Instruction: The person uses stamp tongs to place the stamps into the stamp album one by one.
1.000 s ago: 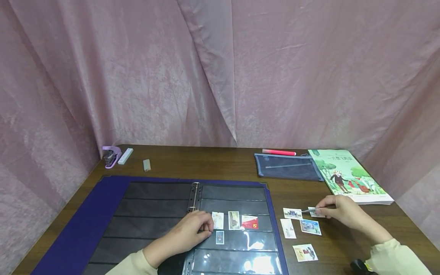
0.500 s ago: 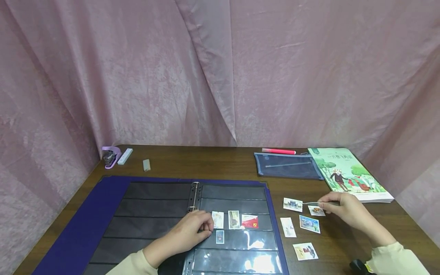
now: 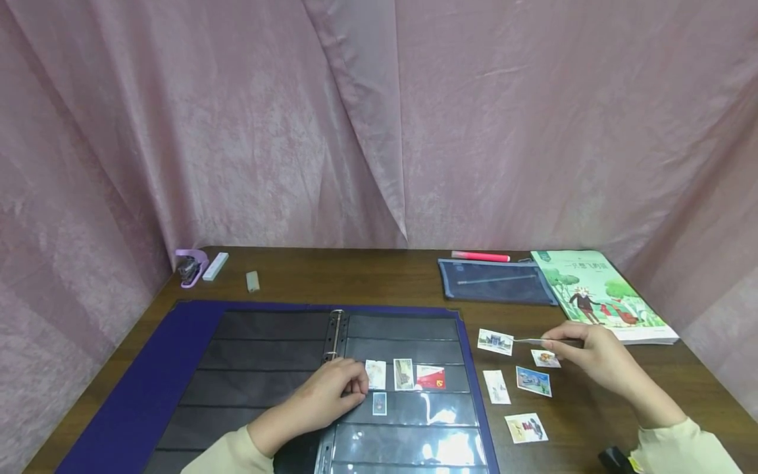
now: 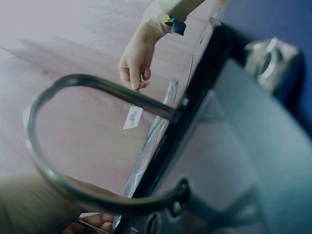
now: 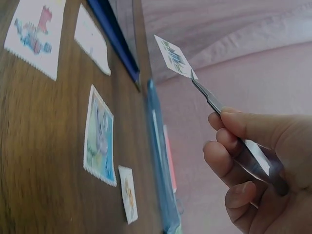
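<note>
Tweezers are pinched in my right hand. Their tips hold one corner of a white-bordered stamp with a building-like picture, which hangs in the air in the right wrist view. My left hand rests by the metal rings of an open stamp album, its fingers loosely curled; I see nothing held there, though the fingertips are partly hidden. Beside it on the right page are a pale stamp, a greenish stamp, a red stamp and a small blue one.
Several loose stamps lie right of the album, among them a blue one and a pale one. Behind are a mesh pouch, a red marker and a green book. A purple stapler and an eraser stand back left.
My right hand has lifted the building stamp off the table with the tweezers and carried it slightly up and to the left. The left hand has stayed in place.
</note>
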`<action>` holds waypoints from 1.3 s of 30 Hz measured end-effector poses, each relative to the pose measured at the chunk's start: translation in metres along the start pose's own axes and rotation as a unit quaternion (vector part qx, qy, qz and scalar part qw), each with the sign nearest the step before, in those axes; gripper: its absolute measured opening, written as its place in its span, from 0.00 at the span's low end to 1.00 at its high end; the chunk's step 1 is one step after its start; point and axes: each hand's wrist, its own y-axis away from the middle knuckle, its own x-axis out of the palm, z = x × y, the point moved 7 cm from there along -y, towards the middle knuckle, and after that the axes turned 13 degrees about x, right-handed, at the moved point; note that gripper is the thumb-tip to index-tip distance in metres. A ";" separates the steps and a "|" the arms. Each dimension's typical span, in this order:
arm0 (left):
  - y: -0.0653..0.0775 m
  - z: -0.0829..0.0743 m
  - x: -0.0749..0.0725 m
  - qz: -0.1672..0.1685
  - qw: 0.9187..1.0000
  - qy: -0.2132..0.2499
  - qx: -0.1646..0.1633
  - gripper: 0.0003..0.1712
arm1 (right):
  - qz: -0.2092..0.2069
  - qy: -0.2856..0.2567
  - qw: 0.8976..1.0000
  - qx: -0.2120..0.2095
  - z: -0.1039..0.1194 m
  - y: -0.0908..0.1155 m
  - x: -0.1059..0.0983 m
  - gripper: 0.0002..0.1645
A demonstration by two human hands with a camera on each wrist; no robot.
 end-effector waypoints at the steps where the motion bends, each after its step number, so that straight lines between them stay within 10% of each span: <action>1: 0.000 0.000 0.000 0.000 1.000 0.000 0.000 0.10 | 0.000 -0.003 1.000 -0.001 0.003 0.001 0.000 0.02; 39: 0.000 0.000 0.000 0.000 1.000 -0.002 0.002 0.11 | 0.136 -0.057 0.985 -0.088 0.092 0.005 0.083 0.07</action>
